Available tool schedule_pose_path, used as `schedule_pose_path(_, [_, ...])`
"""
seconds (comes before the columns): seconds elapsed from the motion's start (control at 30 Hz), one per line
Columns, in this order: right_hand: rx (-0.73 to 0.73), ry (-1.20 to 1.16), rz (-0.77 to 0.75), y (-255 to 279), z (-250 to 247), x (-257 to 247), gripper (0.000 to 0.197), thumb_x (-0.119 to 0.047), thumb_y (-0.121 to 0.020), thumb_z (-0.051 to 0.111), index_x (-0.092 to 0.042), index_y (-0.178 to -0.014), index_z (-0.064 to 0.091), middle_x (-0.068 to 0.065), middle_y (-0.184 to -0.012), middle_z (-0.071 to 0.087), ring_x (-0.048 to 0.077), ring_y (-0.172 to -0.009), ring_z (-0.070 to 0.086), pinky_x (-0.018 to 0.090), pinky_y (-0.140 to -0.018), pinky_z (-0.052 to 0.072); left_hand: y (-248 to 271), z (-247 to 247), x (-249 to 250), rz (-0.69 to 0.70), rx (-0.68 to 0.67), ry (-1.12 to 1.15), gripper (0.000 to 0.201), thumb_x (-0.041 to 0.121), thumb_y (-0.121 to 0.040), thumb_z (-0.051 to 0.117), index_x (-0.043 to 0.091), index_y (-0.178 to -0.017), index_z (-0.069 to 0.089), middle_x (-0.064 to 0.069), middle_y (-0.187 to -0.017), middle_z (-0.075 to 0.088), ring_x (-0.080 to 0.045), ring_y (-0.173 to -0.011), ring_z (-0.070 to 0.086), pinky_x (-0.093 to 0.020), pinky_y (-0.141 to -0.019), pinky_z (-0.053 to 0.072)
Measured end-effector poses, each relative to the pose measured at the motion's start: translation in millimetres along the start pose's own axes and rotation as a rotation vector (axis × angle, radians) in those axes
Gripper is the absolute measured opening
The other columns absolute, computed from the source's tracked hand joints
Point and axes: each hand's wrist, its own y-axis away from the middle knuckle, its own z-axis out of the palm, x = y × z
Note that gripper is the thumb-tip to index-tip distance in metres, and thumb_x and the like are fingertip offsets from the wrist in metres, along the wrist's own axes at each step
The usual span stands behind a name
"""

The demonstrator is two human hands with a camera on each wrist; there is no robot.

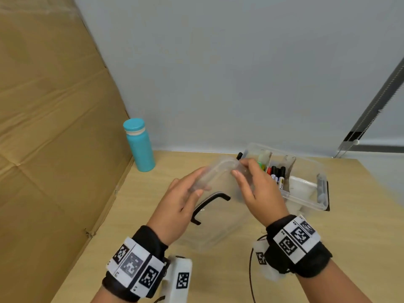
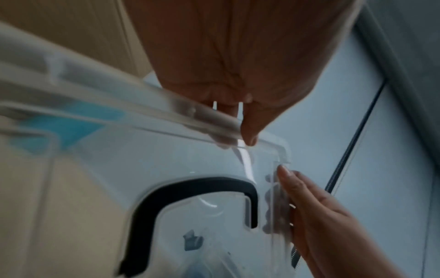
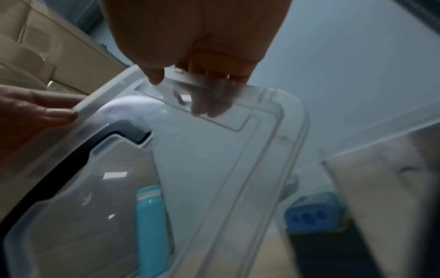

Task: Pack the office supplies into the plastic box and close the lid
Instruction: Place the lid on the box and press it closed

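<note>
Left hand (image 1: 181, 200), right hand (image 1: 258, 189) grip clear lid (image 1: 218, 171), raised.

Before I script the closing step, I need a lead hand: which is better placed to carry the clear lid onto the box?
Right. The right hand pinches the clear plastic lid's edge nearest the open plastic box of markers; the left hand holds the far edge.

Head looks down; wrists close under shared lid (image 1: 215, 217).
</note>
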Motion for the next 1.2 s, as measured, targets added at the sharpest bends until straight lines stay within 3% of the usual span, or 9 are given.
schedule_pose_path(0.13, [0.239,-0.235,0.096,13.5,-39.5,18.8,0.017,-0.036,-0.098,0.044,-0.022,-0.107,0.048,-0.014,-0.088,0.060,0.001,-0.080,0.059,0.015,-0.069,0.047,-14.7,15.9,16.0,0.029,0.167,-0.173,0.042,0.051,-0.088,0.045,0.045,-0.129,0.044,0.021,-0.113,0.052,-0.003,-0.112,0.046,-0.042,-0.100,0.039])
schedule_pose_path(0.23, [0.433,-0.393,0.182,21.2,-67.8,37.9,0.009,-0.022,-0.098,0.042,-0.016,-0.103,0.048,-0.008,-0.081,0.054,0.003,-0.070,0.055,0.016,-0.063,0.046,-23.8,28.1,11.6,-0.058,0.306,-0.192,0.059,0.060,-0.082,0.045,0.039,-0.136,0.034,0.015,-0.123,0.045,-0.005,-0.120,0.040,-0.038,-0.104,0.033])
schedule_pose_path(0.4, [0.539,-0.517,0.391,26.3,-84.8,75.5,0.010,-0.023,-0.102,0.036,-0.019,-0.107,0.044,-0.002,-0.071,0.049,0.007,-0.060,0.049,0.028,-0.063,0.044,-47.2,68.3,25.9,-0.102,0.162,0.154,0.057,0.043,-0.092,0.047,0.030,-0.144,0.024,0.013,-0.130,0.053,0.001,-0.122,0.048,-0.020,-0.099,0.040])
schedule_pose_path(0.5, [0.488,-0.502,0.534,25.5,-86.5,98.9,0.024,-0.022,-0.102,0.035,-0.023,-0.125,0.037,-0.002,-0.087,0.054,0.008,-0.068,0.053,0.028,-0.068,0.047,-77.5,91.6,33.8,-0.135,0.103,0.151,0.049,0.036,-0.098,0.041,0.028,-0.144,0.027,0.012,-0.138,0.047,-0.002,-0.124,0.046,-0.025,-0.102,0.038])
schedule_pose_path(0.57, [0.413,-0.416,0.600,23.7,-88.7,113.4,0.037,-0.022,-0.101,0.036,-0.024,-0.138,0.030,0.003,-0.117,0.052,0.014,-0.094,0.056,0.036,-0.086,0.050,-103.0,105.3,29.7,-0.183,0.081,0.103,0.047,0.034,-0.098,0.040,0.024,-0.143,0.028,0.005,-0.138,0.048,-0.008,-0.124,0.046,-0.026,-0.101,0.037])
schedule_pose_path(0.63, [0.266,-0.255,0.677,22.2,-87.8,124.7,0.056,-0.024,-0.099,0.041,-0.018,-0.149,0.016,0.009,-0.144,0.031,0.022,-0.129,0.038,0.037,-0.108,0.033,-126.9,119.9,21.6,-0.246,0.018,0.036,0.049,0.034,-0.099,0.039,0.021,-0.144,0.028,0.000,-0.141,0.047,-0.015,-0.128,0.046,-0.028,-0.103,0.037])
schedule_pose_path(0.7, [0.154,-0.095,0.743,21.3,-84.0,131.0,0.074,-0.030,-0.096,0.047,-0.011,-0.151,0.001,0.012,-0.153,0.016,0.028,-0.141,0.017,0.040,-0.115,0.019,-145.7,134.0,12.0,-0.308,-0.048,-0.055,0.050,0.034,-0.100,0.037,0.017,-0.146,0.027,-0.004,-0.148,0.040,-0.020,-0.134,0.040,-0.030,-0.108,0.032])
schedule_pose_path(0.97, [-0.023,-0.052,0.784,22.9,-78.5,139.6,0.083,-0.035,-0.095,0.048,-0.007,-0.150,-0.007,0.015,-0.155,0.008,0.032,-0.132,0.038,0.035,-0.103,0.037,-170.6,152.3,-18.1,-0.417,-0.234,-0.257,0.044,0.029,-0.099,0.038,0.012,-0.140,0.036,-0.011,-0.140,0.049,-0.028,-0.126,0.049,-0.035,-0.103,0.038])
schedule_pose_path(1.2, [-0.190,0.010,0.661,17.7,-89.6,151.4,0.079,-0.044,-0.096,0.042,-0.012,-0.151,-0.004,0.007,-0.156,0.013,0.026,-0.132,0.039,0.033,-0.103,0.037,-123.2,146.1,-13.4,-0.426,-0.113,-0.275,0.042,0.035,-0.098,0.037,0.015,-0.135,0.038,-0.005,-0.126,0.056,-0.020,-0.105,0.059,-0.028,-0.083,0.046])
